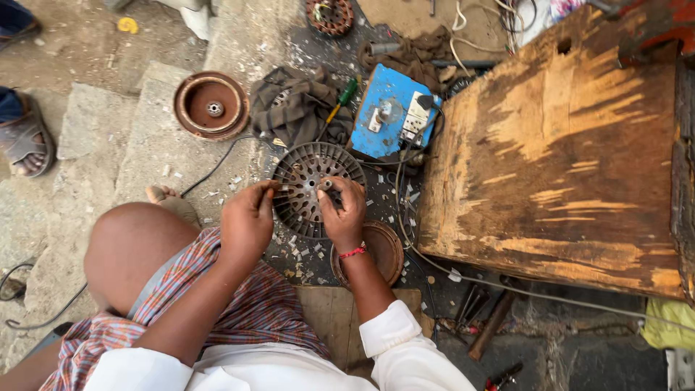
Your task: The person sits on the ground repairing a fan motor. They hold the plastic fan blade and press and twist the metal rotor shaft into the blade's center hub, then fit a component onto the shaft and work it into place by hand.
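Note:
A round, slotted dark metal motor core (308, 177) lies on the ground in front of me. My left hand (247, 221) rests at its left rim with fingers pinched together. My right hand (342, 210), with a red thread at the wrist, pinches a small part near the core's centre; what it is stays too small to tell. A round brown metal cover (382, 250) lies just under my right wrist. My bare knee and checked cloth fill the lower left.
A blue switch board (387, 116) with a socket and wires sits behind the core, beside a grey rag (293, 108) and a green-handled screwdriver (344, 98). A brown round cover (211, 105) lies at left. A worn wooden box (565, 152) stands right. Another person's sandalled foot (25, 141) is far left.

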`<state>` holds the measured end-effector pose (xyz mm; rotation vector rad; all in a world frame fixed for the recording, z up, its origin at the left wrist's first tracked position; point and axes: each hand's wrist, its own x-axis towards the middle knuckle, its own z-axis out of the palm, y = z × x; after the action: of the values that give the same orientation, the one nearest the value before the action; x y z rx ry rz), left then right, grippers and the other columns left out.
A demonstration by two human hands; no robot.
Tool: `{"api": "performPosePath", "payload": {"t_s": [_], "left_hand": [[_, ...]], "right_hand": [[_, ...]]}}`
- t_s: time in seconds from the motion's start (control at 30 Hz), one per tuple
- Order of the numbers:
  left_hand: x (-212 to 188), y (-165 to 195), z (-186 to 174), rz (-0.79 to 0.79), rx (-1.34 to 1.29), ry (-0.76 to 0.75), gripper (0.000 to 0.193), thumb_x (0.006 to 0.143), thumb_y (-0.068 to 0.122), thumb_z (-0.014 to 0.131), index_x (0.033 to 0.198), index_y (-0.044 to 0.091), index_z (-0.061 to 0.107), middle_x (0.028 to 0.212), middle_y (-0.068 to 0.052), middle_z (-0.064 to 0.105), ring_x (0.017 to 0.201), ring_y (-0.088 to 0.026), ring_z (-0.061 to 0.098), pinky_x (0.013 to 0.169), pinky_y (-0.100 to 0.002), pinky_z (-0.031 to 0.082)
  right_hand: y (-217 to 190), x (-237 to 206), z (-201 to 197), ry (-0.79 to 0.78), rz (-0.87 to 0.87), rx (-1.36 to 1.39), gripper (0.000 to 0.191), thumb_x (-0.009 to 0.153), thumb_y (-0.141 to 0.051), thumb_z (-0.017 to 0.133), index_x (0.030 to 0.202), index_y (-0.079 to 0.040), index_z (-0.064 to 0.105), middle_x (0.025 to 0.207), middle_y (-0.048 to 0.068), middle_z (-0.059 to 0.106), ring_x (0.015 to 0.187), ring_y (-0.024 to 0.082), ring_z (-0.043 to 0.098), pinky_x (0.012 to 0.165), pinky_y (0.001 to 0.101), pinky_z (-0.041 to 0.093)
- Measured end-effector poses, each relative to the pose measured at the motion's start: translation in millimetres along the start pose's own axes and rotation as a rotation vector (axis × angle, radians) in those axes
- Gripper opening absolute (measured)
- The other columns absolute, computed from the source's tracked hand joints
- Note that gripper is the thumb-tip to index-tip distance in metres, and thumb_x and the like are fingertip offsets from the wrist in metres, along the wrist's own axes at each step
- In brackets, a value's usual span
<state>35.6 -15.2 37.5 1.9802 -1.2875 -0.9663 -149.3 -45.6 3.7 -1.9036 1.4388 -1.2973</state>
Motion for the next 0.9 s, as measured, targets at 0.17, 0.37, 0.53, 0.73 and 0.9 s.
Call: {"api": "performPosePath", "payload": {"t_s": [0.17, 0.37, 0.53, 0.73, 0.9], "left_hand": [[7, -18, 7, -0.059, -0.872, -0.160, 0.023, 0.105, 0.010, 0.056, 0.117, -0.005, 0.068, 0.101, -0.009, 0.073, 0.087, -0.013, 0.069, 0.083, -0.030, 0.059], [-6, -28, 9, -0.108, -1.035, -0.289, 0.023, 0.106, 0.011, 0.055, 0.118, -0.007, 0.066, 0.096, -0.004, 0.067, 0.083, -0.010, 0.061, 0.078, -0.027, 0.055], [-24, -21, 3, 0.152, -0.778, -0.289, 0.022, 0.101, 0.010, 0.063, 0.116, -0.003, 0.072, 0.097, -0.005, 0.073, 0.087, -0.011, 0.066, 0.079, -0.028, 0.056], [-50, -7, -18, 0.275, -0.247, -0.248, 0.020, 0.090, 0.014, 0.072, 0.108, 0.005, 0.075, 0.096, -0.013, 0.079, 0.083, -0.024, 0.077, 0.072, -0.035, 0.058], [-57, 0, -14, 0.219, -0.313, -0.261, 0.028, 0.092, 0.018, 0.070, 0.117, 0.006, 0.068, 0.098, -0.013, 0.078, 0.087, -0.026, 0.078, 0.074, -0.038, 0.059]], "right_hand": [[-3, 1, 0, 0.126, -0.030, 0.184, 0.018, 0.096, -0.003, 0.068, 0.114, -0.004, 0.067, 0.117, 0.008, 0.070, 0.113, 0.023, 0.066, 0.100, 0.0382, 0.053], [-31, -20, -15, 0.073, -0.130, 0.194, 0.013, 0.103, -0.005, 0.067, 0.116, -0.007, 0.067, 0.118, 0.007, 0.072, 0.111, 0.020, 0.068, 0.100, 0.0346, 0.056], [-61, -25, -27, -0.357, 0.135, 0.242, 0.038, 0.095, -0.010, 0.074, 0.130, 0.000, 0.065, 0.120, 0.010, 0.071, 0.110, 0.019, 0.067, 0.095, 0.0332, 0.053], [-60, -34, -33, -0.563, 0.435, 0.465, 0.034, 0.096, -0.007, 0.072, 0.129, 0.001, 0.067, 0.106, 0.004, 0.074, 0.095, 0.009, 0.069, 0.084, 0.0263, 0.057], [-28, -42, -47, -0.493, 0.353, 0.421, 0.016, 0.097, -0.002, 0.070, 0.112, 0.002, 0.073, 0.107, 0.006, 0.075, 0.095, 0.010, 0.069, 0.084, 0.0265, 0.057]]}}
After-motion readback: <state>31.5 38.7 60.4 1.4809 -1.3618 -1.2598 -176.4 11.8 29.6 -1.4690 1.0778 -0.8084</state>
